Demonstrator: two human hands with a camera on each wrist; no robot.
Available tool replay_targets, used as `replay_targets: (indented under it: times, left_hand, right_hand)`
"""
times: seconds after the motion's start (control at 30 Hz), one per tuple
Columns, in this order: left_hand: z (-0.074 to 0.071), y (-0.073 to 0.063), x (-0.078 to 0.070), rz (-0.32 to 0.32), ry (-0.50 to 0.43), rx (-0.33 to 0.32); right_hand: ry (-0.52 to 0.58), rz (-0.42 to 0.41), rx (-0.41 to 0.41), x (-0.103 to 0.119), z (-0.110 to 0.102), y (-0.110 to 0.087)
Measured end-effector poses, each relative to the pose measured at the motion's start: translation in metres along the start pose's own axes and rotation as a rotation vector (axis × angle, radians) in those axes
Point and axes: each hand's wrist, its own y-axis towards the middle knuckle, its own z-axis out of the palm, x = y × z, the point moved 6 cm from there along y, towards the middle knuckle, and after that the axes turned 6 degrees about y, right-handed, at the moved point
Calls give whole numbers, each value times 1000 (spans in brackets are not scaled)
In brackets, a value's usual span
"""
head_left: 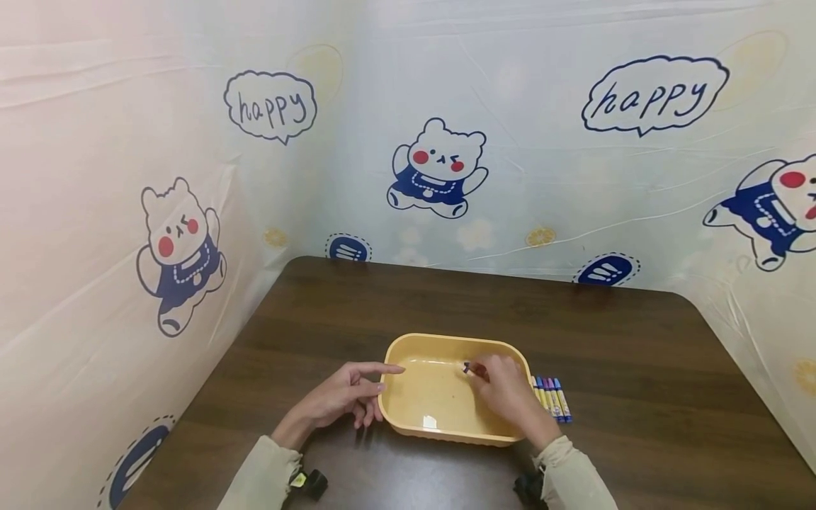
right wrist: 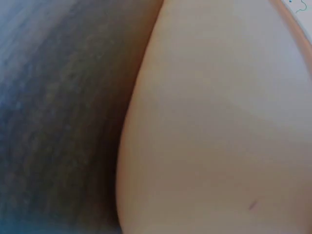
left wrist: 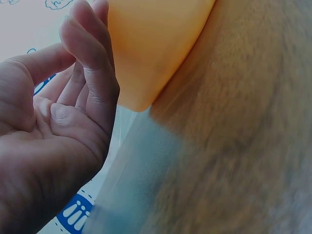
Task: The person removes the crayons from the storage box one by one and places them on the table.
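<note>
Fingertips of my right hand [head_left: 506,393] pinch a tiny dark piece [head_left: 467,367], too small to identify, over the yellow rounded-rectangular plastic tray [head_left: 427,397]; my left hand [head_left: 341,395], fingers relaxed, touches its left rim, probably steadying it.

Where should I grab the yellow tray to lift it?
Probably the rim at both short ends of the yellow tray, one hand from the left, one from the right: it sits upright, open-topped and longest from side to side. Mind the colorful sticks beside its right end.
</note>
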Motion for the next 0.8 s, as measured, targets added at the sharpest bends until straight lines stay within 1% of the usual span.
replay_targets:
  times: [0.13,0.3,0.37,0.63,0.8]
  left_hand:
    - [0,0,0,-9,2,-4]
    - [1,0,-2,4,5,0]
    - [1,0,-2,9,10,-1]
    - [1,0,-2,-10,19,-11]
    - [1,0,-2,-13,28,-10]
  right_hand:
    - [77,-5,4,3,-6,2]
    - [274,33,18,4,-18,4]
    - [333,48,19,3,-23,4]
    - [454,59,57,1,-39,2]
    - [540,92,75,1,-45,1]
